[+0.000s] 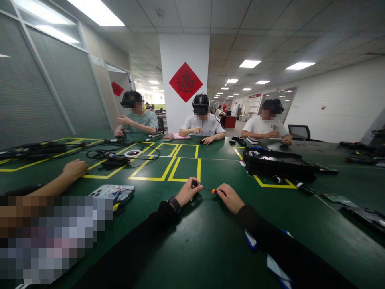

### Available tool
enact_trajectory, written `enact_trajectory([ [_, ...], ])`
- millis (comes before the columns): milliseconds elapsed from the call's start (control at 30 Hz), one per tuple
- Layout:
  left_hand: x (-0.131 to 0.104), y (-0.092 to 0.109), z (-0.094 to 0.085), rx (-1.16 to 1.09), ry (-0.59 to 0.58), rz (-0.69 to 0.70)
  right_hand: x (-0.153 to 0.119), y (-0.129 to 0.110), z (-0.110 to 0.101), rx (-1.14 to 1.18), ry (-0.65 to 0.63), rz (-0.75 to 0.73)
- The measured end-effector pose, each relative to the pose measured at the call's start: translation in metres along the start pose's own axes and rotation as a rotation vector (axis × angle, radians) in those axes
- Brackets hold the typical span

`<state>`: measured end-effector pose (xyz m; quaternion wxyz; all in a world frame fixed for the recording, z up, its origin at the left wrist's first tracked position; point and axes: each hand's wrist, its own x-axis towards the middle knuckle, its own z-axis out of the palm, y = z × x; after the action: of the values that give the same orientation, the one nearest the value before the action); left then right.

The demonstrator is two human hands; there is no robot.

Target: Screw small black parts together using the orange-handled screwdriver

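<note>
In front of me, above the green table (192, 257), my left hand (185, 193) is closed around a small black part (194, 184), mostly covered by my fingers. My right hand (231, 199) grips a screwdriver (213, 191) with an orange and black handle. Its thin shaft points left and its tip reaches my left hand, at or very near the black part. Whether the tip touches a screw is too small to tell. A dark watch band circles my left wrist. Blue-and-white items (251, 240) lie on the table, partly under my right forearm.
A neighbour's hand (75, 168) rests at the left, near a grey case (112, 192). Cables and a white ring (132, 153) lie beyond it. Black trays (279, 163) and a black-handled tool (304, 188) are at the right. Three people sit across the table.
</note>
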<state>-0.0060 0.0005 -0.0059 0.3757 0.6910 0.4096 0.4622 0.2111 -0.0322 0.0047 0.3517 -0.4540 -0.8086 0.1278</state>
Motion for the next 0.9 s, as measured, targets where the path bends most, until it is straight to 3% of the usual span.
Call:
enact_trajectory([
  [400, 0.0002, -0.0004, -0.0002, 0.013, 0.0, 0.009, -0.0004, -0.001, 0.0016, -0.001, 0.022, 0.045],
  [700, 0.0008, -0.0013, -0.0004, 0.024, 0.009, 0.015, -0.0019, -0.0006, 0.0013, 0.018, 0.017, -0.008],
  [900, 0.0002, 0.0004, 0.0008, -0.005, -0.004, 0.006, -0.0012, 0.0023, 0.003, 0.028, 0.031, 0.068],
])
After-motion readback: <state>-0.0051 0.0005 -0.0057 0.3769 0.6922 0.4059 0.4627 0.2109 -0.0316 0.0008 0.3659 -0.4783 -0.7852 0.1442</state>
